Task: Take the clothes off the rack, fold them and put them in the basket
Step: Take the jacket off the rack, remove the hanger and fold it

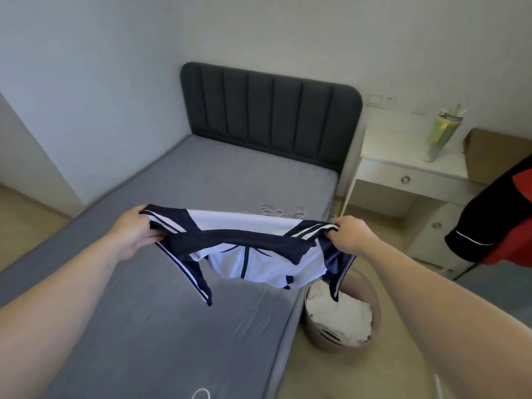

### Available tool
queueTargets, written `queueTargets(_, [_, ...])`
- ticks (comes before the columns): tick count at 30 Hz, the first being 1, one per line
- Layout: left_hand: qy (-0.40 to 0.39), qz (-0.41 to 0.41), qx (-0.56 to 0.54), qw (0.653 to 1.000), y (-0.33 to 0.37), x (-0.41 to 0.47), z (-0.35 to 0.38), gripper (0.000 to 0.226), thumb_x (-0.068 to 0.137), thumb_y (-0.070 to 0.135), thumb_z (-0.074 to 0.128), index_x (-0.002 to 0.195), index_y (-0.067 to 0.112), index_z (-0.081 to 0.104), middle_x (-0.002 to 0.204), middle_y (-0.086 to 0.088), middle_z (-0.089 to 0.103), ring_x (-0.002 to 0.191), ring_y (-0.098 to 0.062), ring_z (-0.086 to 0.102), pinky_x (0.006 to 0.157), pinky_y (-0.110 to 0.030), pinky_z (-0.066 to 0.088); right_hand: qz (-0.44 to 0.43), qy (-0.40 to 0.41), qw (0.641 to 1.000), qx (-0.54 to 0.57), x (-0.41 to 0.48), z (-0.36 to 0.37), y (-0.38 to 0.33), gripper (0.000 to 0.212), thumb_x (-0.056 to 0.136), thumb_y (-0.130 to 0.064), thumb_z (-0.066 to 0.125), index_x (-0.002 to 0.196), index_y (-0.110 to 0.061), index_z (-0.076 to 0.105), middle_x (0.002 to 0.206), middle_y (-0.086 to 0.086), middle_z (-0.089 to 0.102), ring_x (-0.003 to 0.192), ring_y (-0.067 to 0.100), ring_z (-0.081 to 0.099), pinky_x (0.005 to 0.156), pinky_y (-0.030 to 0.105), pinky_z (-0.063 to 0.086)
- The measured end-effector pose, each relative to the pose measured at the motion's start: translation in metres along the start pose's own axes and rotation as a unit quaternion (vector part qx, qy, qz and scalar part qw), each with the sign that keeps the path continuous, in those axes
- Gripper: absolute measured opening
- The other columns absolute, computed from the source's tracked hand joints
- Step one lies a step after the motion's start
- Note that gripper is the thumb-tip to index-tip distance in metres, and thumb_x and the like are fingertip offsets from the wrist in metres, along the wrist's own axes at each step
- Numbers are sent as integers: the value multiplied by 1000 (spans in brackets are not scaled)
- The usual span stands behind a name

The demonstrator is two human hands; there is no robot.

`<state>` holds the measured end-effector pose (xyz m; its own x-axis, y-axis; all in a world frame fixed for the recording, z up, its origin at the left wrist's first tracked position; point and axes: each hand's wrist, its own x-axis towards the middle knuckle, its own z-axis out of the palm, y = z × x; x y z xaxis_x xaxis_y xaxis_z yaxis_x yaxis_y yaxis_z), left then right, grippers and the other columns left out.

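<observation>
A navy and white jacket (259, 260) with white stripes on its sleeves hangs stretched above the grey bed (161, 326). My left hand (135, 231) grips its left shoulder and my right hand (349, 234) grips its right shoulder. The sleeves dangle down on both sides. A beige round basket (374, 318) stands on the floor by the bed's right side, with white folded clothes (339, 315) inside it. The jacket's right sleeve hangs over the basket. A black and red garment (498, 226) hangs at the right edge; the rack is out of view.
Several white hangers (273, 211) lie on the bed behind the jacket, and another white hanger (201, 394) shows at the bottom edge. A dark padded headboard (267, 113) stands at the back. A white bedside table (414, 168) carries a green bottle (440, 136) and a cardboard box (495, 156).
</observation>
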<state>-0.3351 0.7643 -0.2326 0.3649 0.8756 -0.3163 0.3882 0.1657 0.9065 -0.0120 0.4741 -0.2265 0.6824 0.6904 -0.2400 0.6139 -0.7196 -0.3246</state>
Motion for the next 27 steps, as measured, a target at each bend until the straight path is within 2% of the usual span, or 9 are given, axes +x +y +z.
queueTargets(4, [-25,-37,99,994,-38,7,-17,39,95,-6,34,108,11,66,102,-13,73,90,-32,72,86,-41,56,-1,-138,985,-106,0,26,-5,30,100,-33,50,83,-9,56,92,12,57,85,30,53,58,30,41])
queueTargets(6, [-41,-68,159,984,-53,11,-30,31,94,-6,44,108,8,68,97,-15,74,90,-34,71,88,-46,57,26,-217,971,-96,5,36,-3,32,97,-37,55,101,-6,64,105,12,61,98,35,62,71,30,57])
queueTargets(8, [-65,-98,238,964,-63,17,-41,25,89,-8,55,103,7,69,94,-20,74,90,-37,71,88,-51,57,74,-289,953,-56,11,44,0,47,93,-41,61,121,-4,62,123,13,61,110,37,65,84,43,61])
queueTargets(14, [-110,-193,322,920,-75,41,-31,17,100,2,46,113,2,55,108,-22,65,85,-40,68,78,-42,55,144,-427,893,15,45,59,14,57,88,-55,67,134,-23,56,133,4,61,110,33,65,58,38,61])
queueTargets(17, [-75,-218,322,918,-79,77,-6,15,97,4,52,112,1,54,109,-25,59,91,-46,65,78,-42,53,148,-396,906,6,86,74,24,65,80,-66,67,129,-24,62,125,6,63,99,37,69,57,42,62])
queueTargets(20, [-15,-203,365,909,-89,125,22,11,88,5,58,85,-3,64,77,-19,67,66,-36,69,55,-29,50,131,-291,947,-26,139,96,25,70,77,-68,70,115,-10,62,107,10,62,85,41,70,63,49,63])
queueTargets(22, [25,-172,410,895,-100,170,49,21,86,10,57,72,-1,67,62,-12,68,61,-30,68,58,-29,51,119,-237,964,-28,191,115,25,70,77,-68,71,115,-9,63,105,8,62,85,36,69,67,46,63])
queueTargets(24, [59,-136,438,887,-114,228,81,21,91,15,55,84,0,68,73,-11,67,69,-30,62,67,-33,49,110,-157,981,-15,257,139,26,63,81,-63,67,115,-11,64,104,7,65,90,31,67,75,36,58])
queueTargets(27, [99,-112,418,896,-142,307,140,40,97,20,55,131,-1,52,126,-26,59,114,-43,55,91,-42,45,101,-14,981,163,345,182,31,43,93,-40,62,129,-17,57,128,4,62,112,28,61,83,26,43])
